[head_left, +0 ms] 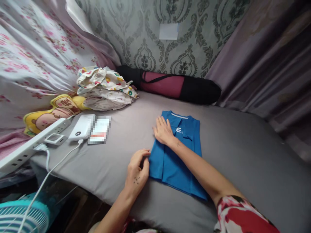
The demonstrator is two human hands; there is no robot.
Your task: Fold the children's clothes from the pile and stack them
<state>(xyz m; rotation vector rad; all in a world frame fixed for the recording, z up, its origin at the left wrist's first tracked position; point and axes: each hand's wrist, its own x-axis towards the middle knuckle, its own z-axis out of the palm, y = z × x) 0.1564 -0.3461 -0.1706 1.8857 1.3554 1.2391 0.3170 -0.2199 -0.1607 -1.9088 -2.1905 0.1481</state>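
Blue fabric under both hands: a folded shirt (175,171), lying flat mid-sheet, neckline at the far end, sides folded inward, white lettering (179,130) partly covered. Right hand (163,130) pressed palm-down on its upper left part, fingers stretched out, grip loose, nothing clamped. Right forearm crosses over the shirt; red patterned sleeve (243,213) at lower right. Left hand (137,168) at the shirt's left edge, thumb and fingers curled with a gap between; can't tell from this angle if its grip pinches the cloth.

Grey sheet (233,142) below everything. Left of the hands: pixelated rectangle (99,130), just beside a white power bank (82,127). White cable (56,166) runs from the power bank's near end down to lower left. Next, white power strip (26,150) with adapter (55,139) and plug (41,147). Behind that, yellow cushion (46,118) with a cartoon face, then a crumpled pile of patterned clothes (107,89). Long black and maroon bag (167,84) along the wall. Damask wallpaper (145,29), white plate (168,31) on it. Floral curtain (36,48) left, mauve curtain (267,55) right. Teal fan (24,213), bottom left corner.
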